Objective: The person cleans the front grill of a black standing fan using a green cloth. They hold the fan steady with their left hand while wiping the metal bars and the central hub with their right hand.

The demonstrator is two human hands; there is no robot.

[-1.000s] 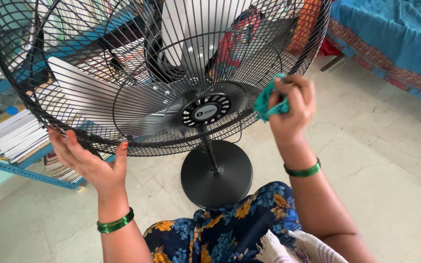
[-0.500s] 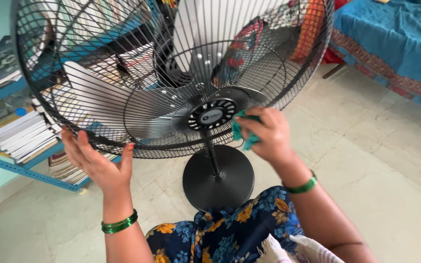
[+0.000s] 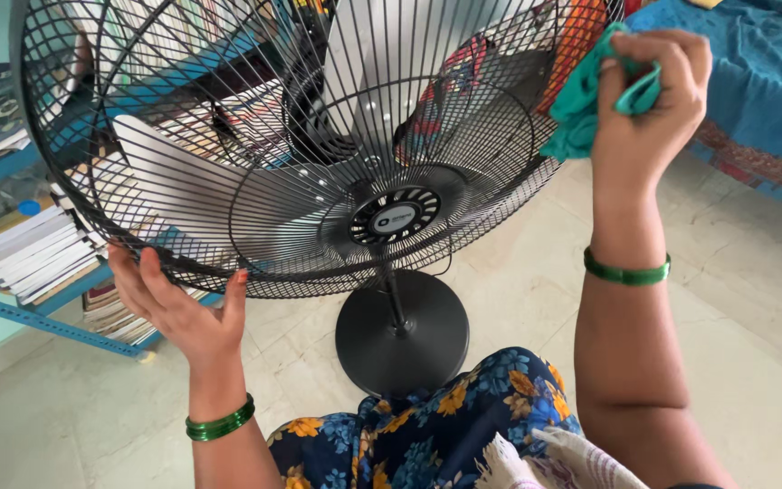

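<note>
The right hand (image 3: 649, 100), fist closed on a teal cloth (image 3: 581, 109), has swung up from the hub (image 3: 395, 217) to the upper right rim of the black fan guard (image 3: 228, 118), so the wiping shifts outward, while the left hand (image 3: 178, 308) still braces the lower left rim, fingers spread, above the round base (image 3: 400, 330) on the floor (image 3: 726, 362).

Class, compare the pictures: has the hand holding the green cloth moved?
Yes. The right hand with the green cloth went up and rightward, from the fan hub to the grille's upper right rim.

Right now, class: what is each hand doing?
Left hand: open, steadying the fan guard at its lower rim.
Right hand: closed on green cloth.
</note>
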